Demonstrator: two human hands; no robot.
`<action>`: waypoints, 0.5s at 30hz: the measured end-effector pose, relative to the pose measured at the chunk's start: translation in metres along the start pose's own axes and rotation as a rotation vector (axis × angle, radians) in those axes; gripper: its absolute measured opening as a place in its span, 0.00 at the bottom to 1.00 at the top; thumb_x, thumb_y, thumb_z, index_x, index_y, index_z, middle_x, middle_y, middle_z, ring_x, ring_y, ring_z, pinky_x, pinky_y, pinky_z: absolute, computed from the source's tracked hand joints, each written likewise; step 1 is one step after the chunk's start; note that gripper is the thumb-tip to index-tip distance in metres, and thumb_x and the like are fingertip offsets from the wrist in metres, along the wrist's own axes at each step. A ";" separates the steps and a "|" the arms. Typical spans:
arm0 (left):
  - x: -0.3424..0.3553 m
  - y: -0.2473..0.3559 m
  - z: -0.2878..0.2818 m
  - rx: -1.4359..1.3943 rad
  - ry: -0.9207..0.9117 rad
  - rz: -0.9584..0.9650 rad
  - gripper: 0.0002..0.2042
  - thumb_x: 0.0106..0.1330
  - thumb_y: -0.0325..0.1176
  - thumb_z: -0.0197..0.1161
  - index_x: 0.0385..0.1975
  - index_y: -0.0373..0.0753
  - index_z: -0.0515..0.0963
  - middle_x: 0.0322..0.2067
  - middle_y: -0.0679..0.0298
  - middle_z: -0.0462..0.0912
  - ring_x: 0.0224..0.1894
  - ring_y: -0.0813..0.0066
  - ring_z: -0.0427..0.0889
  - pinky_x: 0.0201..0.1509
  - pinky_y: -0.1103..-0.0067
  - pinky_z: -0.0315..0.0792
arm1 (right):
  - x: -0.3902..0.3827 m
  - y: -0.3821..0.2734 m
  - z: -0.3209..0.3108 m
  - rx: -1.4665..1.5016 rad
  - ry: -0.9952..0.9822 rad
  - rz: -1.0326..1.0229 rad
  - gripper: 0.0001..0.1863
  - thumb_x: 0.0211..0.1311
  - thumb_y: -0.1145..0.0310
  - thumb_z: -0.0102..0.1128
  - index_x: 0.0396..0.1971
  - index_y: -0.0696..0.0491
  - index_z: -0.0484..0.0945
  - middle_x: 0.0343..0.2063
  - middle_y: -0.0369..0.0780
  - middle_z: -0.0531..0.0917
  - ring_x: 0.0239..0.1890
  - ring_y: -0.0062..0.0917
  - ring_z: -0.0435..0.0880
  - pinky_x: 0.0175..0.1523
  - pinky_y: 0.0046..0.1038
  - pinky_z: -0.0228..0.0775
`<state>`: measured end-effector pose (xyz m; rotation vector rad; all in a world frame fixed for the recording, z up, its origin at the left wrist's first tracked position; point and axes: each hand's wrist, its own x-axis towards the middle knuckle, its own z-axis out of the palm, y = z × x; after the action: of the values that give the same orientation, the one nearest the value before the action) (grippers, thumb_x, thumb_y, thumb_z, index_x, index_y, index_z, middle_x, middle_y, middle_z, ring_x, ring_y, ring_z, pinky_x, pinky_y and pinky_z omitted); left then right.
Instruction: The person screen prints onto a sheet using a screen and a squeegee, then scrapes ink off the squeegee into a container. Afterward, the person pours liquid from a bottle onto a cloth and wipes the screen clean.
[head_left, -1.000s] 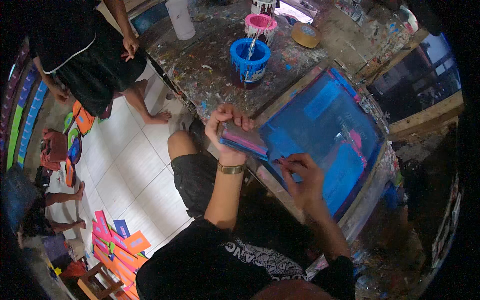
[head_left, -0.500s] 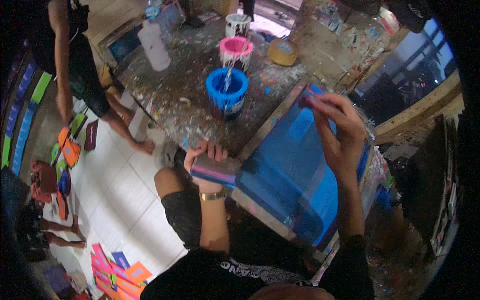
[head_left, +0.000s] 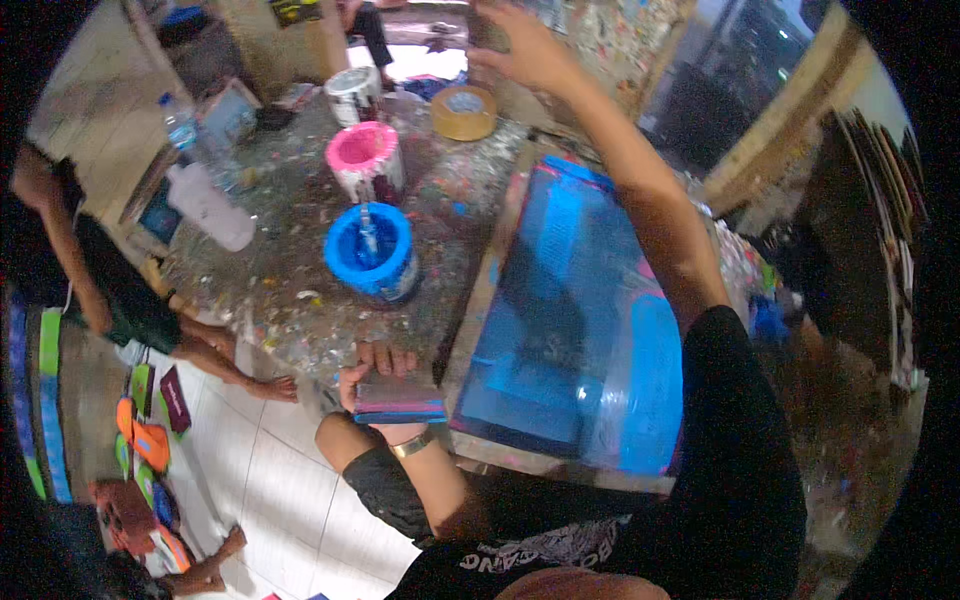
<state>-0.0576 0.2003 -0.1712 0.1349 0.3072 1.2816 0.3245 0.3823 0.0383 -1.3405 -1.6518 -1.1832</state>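
Note:
My left hand (head_left: 378, 360) is closed around a squeegee (head_left: 402, 400) with a brown body and pink and blue stains along its lower edge. The squeegee is held just left of a screen-printing frame (head_left: 545, 340), whose mesh is smeared with blue ink. My right arm crosses over the far right part of the frame. Beyond it, my right hand (head_left: 525, 48) is stretched out with its fingers apart, beside a brown upright surface; whether the fingertips touch it I cannot tell. A blue-rimmed ink bucket (head_left: 370, 250) with a stick in it stands left of the frame.
Behind the bucket stand a pink-rimmed can (head_left: 362, 155), a white can (head_left: 355, 95) and a tape roll (head_left: 464, 112). A white bottle (head_left: 210, 208) is on the stained table's left. Another person (head_left: 120, 260) is at the left; colourful pouches (head_left: 142, 435) lie on the floor.
My right hand has left the frame's far corner, where its fingers were pinched, and reached farther away, opening. My left hand still holds the squeegee. The view has shifted.

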 end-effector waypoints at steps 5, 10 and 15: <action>-0.009 0.017 0.002 0.080 0.251 0.044 0.09 0.56 0.38 0.56 0.29 0.41 0.67 0.22 0.68 0.61 0.25 0.74 0.60 0.33 0.76 0.58 | -0.171 0.014 -0.122 0.140 -0.823 0.492 0.18 0.60 0.56 0.61 0.38 0.57 0.83 0.29 0.49 0.85 0.34 0.47 0.84 0.43 0.44 0.76; -0.017 -0.013 0.033 0.067 0.042 -0.028 0.08 0.59 0.37 0.55 0.30 0.40 0.68 0.23 0.66 0.60 0.28 0.72 0.60 0.35 0.76 0.59 | -0.309 0.106 -0.281 -0.219 -1.003 0.789 0.14 0.52 0.73 0.59 0.41 0.58 0.80 0.36 0.53 0.83 0.40 0.47 0.83 0.46 0.43 0.74; -0.022 -0.025 0.045 0.229 -0.025 -0.024 0.09 0.56 0.38 0.59 0.26 0.41 0.68 0.23 0.66 0.62 0.27 0.72 0.65 0.36 0.76 0.62 | -0.328 0.134 -0.419 -0.677 -1.133 1.117 0.23 0.52 0.59 0.63 0.47 0.56 0.79 0.43 0.52 0.83 0.47 0.45 0.83 0.53 0.43 0.73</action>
<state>-0.0263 0.1752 -0.1318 0.3406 0.4330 1.2179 0.5164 -0.1157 -0.0867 -3.1193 -0.6245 -0.1836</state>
